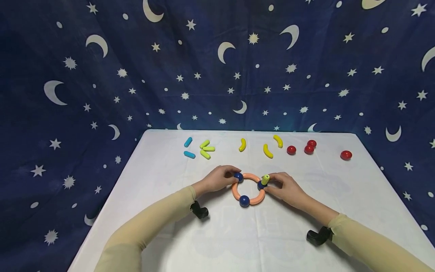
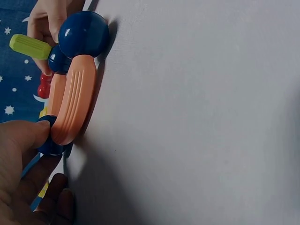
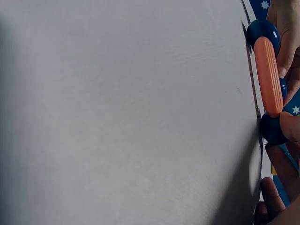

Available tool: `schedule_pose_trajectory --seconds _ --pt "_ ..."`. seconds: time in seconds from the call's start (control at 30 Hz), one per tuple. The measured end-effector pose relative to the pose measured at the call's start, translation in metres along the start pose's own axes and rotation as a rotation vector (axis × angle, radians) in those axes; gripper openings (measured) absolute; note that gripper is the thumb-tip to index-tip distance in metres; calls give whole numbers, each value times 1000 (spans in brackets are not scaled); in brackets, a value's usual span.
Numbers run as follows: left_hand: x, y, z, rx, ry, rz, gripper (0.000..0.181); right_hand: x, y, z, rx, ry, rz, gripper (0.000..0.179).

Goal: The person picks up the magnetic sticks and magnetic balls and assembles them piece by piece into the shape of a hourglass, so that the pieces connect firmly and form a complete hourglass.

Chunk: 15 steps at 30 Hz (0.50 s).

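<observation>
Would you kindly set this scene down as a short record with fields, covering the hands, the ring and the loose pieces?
Left hand: the left hand pinches the ring's left blue ball
Right hand: the right hand pinches the ring's right blue ball
Ring: three orange curved pieces alternating with three blue balls, the third being the near blue ball
Upright piece: lime rod on the right blue ball
Loose pieces: two blue rods, three lime rods, three yellow curved pieces, four red balls
Surface: white tabletop
</observation>
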<state>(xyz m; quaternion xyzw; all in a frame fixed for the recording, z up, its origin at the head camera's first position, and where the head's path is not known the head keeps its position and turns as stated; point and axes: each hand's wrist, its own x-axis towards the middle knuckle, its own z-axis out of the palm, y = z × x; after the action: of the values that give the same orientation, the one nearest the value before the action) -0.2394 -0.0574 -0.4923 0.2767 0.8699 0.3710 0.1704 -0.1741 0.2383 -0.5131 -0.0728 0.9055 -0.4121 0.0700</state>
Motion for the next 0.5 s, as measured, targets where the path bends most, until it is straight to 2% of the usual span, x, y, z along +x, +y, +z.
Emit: schedule_pose_trajectory --seconds 0.1,0.23,0.5 --pt "1 -1 -2 5 3 -12 39 2 2 0 13 -14 4 44" --pt "1 -8 -13 26 51 -15 38 2 4 0 43 -26 5 44" --pt "-2 -33 -58 78 206 -55 35 5 8 -2 72 -52 24 47"
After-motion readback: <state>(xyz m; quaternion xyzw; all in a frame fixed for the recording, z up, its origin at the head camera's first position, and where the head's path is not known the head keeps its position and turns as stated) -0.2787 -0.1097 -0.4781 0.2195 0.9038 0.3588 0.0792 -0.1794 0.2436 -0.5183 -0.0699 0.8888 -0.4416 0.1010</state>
